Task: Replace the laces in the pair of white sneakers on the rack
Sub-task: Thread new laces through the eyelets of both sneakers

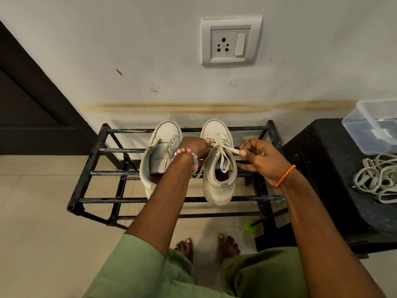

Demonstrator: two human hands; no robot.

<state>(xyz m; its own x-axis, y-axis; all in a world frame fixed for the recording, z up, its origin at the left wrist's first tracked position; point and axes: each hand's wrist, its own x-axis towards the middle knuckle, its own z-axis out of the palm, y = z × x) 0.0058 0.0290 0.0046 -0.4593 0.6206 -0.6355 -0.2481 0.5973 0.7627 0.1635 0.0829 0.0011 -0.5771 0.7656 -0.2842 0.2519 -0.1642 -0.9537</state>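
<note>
Right sneaker [218, 168] — white, half-laced, mid-rack [120, 150]; right hand [261, 161] pinches its lace [227, 148], left hand [196, 145] grips the eyelets.

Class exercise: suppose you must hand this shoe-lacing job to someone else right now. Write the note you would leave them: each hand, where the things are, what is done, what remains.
Left hand: fingers on the lacing of the right sneaker.
Right hand: pinches a lace end of that sneaker.
Both sneakers stand on the black rack, toes to the wall. The left sneaker has no lace in its eyelets. A heap of loose laces lies on the black stool at right.
Done: left sneaker unlaced.
Left: whether the right sneaker's lace is going in or out I cannot tell; finish it, then lace the left sneaker.
</note>
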